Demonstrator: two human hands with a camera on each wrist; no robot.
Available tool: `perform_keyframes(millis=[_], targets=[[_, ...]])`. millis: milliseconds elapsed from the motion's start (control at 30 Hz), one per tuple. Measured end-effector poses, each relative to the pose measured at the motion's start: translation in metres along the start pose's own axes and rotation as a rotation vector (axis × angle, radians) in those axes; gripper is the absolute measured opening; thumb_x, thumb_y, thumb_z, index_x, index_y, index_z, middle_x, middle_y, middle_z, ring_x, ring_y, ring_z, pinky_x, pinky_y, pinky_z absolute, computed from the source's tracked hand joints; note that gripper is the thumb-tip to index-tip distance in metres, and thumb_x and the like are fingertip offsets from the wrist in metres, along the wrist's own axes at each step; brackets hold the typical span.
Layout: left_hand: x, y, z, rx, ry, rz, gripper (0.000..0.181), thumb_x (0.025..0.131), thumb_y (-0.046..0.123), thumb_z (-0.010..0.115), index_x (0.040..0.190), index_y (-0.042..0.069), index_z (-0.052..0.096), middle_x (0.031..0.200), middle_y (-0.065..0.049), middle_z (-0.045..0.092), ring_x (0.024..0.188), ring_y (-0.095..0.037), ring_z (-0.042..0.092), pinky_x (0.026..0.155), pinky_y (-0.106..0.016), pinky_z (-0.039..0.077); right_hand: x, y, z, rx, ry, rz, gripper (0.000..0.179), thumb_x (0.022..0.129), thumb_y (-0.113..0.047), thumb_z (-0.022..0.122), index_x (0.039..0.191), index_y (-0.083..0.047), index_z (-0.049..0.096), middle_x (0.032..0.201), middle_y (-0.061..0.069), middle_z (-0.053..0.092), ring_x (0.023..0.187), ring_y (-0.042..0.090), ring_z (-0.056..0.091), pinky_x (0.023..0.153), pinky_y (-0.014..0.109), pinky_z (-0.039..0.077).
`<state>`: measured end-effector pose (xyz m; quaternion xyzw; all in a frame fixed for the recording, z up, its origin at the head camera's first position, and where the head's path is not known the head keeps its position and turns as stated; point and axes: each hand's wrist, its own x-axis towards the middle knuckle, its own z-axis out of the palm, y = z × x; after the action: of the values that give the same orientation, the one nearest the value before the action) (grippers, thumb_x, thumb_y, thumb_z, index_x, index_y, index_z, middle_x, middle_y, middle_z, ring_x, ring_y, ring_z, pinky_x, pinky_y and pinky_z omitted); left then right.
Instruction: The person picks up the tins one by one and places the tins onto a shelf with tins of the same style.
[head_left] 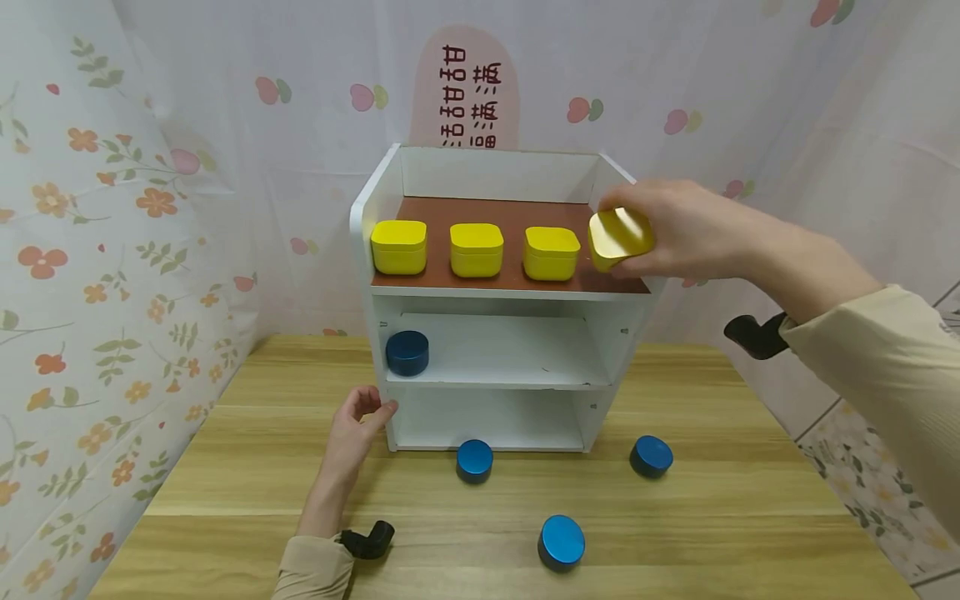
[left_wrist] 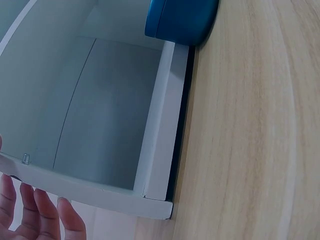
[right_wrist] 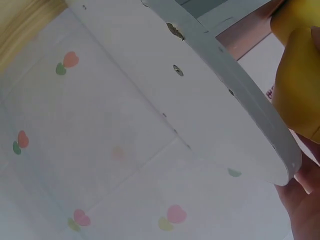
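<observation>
My right hand (head_left: 686,229) grips a rounded square yellow box (head_left: 621,237) at the right end of the white shelf's brown top board (head_left: 510,212). This box is tilted; part of it shows in the right wrist view. Three more yellow boxes, the left (head_left: 400,247), middle (head_left: 476,250) and right (head_left: 551,253), stand in a row along that board. At the lower left of the white shelf (head_left: 487,292), my left hand (head_left: 356,429) holds the side panel's edge. In the left wrist view its fingers (left_wrist: 47,215) lie outside the panel.
A round blue tin (head_left: 407,353) stands at the left of the middle level. On the wooden table (head_left: 247,500), one blue tin (head_left: 475,462) is by the shelf's front, another blue tin (head_left: 562,542) nearer, a third blue tin (head_left: 652,457) to the right. A printed curtain (head_left: 300,183) hangs behind.
</observation>
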<state>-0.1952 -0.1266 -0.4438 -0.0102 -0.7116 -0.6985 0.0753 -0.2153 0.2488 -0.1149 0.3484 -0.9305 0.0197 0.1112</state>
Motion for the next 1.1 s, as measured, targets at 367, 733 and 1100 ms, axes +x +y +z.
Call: perform_keyframes(millis=[367,733,1100], targets=[[0.0,0.0,-0.001,-0.002,-0.002,-0.005,0.028,0.093,0.012,0.067,0.112,0.0,0.049,0.107,-0.01,0.047,0.104,-0.02,0.044,0.088,-0.033,0.034,0.008,0.004,0.008,-0.056,-0.086,0.098,0.063,0.079,-0.033,0.082,0.129,-0.006,0.054,0.113,0.011,0.061,0.1,0.034,0.046,0.078,0.049,0.04],[0.0,0.001,0.0,0.004,-0.012,-0.001,0.03,0.093,0.014,0.067,0.113,0.0,0.049,0.108,-0.01,0.047,0.105,-0.02,0.043,0.087,-0.033,0.035,0.01,0.014,0.007,-0.067,-0.173,0.129,0.066,0.084,-0.039,0.077,0.134,-0.002,0.053,0.127,0.02,0.057,0.117,0.04,0.041,0.091,0.062,0.035],[0.001,0.002,-0.001,-0.003,-0.008,0.0,0.029,0.093,0.013,0.067,0.112,0.0,0.049,0.107,-0.01,0.047,0.104,-0.02,0.043,0.087,-0.033,0.035,0.011,0.01,0.006,-0.005,-0.175,0.155,0.073,0.085,-0.043,0.075,0.14,-0.006,0.046,0.134,0.02,0.05,0.121,0.04,0.037,0.095,0.062,0.035]])
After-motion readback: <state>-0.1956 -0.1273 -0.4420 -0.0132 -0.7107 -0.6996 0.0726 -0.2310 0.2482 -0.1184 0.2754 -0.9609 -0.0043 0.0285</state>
